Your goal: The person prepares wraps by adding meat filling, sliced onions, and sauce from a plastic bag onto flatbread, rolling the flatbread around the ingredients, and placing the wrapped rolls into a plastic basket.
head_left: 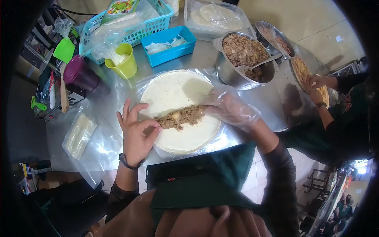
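A line of cooked minced meat (181, 117) lies across the middle of a large round flatbread (185, 140), which rests on clear plastic on the metal table. My left hand (136, 128) is bare. Its thumb and forefinger pinch together at the left end of the meat, the other fingers raised; anything between the tips is too small to name. My right hand (231, 106) wears a clear plastic glove. Its fingers are drawn together at the right end of the meat, and the glove's glare hides what they hold, if anything.
A metal pot of minced meat (242, 49) with a spoon (262, 62) stands behind. Nearby are a blue box of white slices (169, 47), a yellow-green cup (128, 65) and a purple cup (81, 73). Bagged rolls (80, 136) lie left. A co-worker's hands (316, 87) handle food at right.
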A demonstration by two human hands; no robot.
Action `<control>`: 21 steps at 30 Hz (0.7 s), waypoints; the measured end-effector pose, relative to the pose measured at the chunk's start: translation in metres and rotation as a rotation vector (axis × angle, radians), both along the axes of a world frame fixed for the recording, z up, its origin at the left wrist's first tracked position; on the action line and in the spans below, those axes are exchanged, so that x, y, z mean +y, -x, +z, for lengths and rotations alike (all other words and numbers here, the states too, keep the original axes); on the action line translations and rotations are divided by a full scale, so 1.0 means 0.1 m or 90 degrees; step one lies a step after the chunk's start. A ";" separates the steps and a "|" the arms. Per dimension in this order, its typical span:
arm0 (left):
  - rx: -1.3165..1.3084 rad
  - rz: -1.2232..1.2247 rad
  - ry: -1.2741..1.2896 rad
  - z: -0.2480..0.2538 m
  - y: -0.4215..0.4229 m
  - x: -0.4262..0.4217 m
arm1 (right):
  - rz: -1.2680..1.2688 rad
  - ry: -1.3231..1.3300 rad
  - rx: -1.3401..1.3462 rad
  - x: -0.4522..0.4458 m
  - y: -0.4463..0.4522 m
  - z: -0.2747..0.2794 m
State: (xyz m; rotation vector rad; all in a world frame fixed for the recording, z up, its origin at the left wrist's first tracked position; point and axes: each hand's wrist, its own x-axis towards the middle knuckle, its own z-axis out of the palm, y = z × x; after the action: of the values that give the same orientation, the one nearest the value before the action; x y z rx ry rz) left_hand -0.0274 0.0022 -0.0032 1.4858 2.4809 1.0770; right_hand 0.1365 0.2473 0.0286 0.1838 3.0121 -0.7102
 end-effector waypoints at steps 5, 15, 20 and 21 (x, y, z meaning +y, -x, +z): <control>0.014 -0.008 -0.009 0.04 0.00 -0.05 | 0.064 -0.095 0.128 -0.16 0.04 0.15; 0.025 0.007 -0.010 0.03 0.01 -0.07 | 0.111 -0.070 0.157 -0.42 0.30 0.11; 0.027 -0.002 -0.037 -0.02 0.02 -0.07 | 0.167 -0.108 0.093 -0.48 0.42 -0.01; 0.029 -0.017 -0.051 -0.02 0.02 -0.07 | 0.152 -0.123 0.092 -0.47 0.36 0.03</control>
State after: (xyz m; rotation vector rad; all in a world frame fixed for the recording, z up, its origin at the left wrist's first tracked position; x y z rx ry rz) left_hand -0.0291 -0.0051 -0.0052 1.5781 2.4669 1.1644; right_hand 0.1002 0.2001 0.0320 -0.2290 3.1604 -0.4303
